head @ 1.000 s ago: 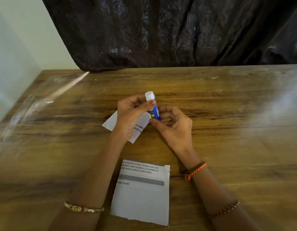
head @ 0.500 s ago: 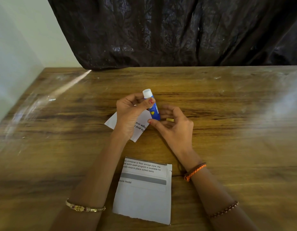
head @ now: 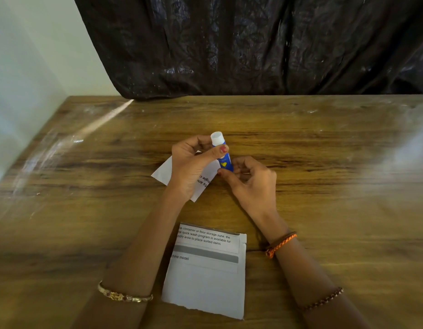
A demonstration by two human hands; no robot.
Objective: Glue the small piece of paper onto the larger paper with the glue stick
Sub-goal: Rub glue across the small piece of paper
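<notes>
- My left hand (head: 190, 166) has the glue stick (head: 221, 153) pinched high on its barrel, thumb across the front just under the white tip, fingers curled behind. The stick stands nearly upright, leaning a little away from me, above the middle of the table (head: 324, 186).
- My right hand (head: 252, 180) has its fingers curled at the stick's lower end, thumb and fingertips on the base. I judge this is the knob being turned, though I cannot tell if the glue is out yet.
- The stick looks light, rigid and smooth plastic. I judge the barrel is the place to grip; the white top should be left alone if it is bare glue, which would be soft and tacky.
- The small paper (head: 206, 180) lies under my left hand, part hidden, print upside down to me. Whether that hand also holds it I cannot tell.
- The large paper (head: 205, 276) lies flat near the table's near edge, between my forearms, and neither hand touches it.
- Both sheets look thin and limp. I judge they would slide or wrinkle under the stick, so I would pin one flat near an edge while rubbing.
</notes>
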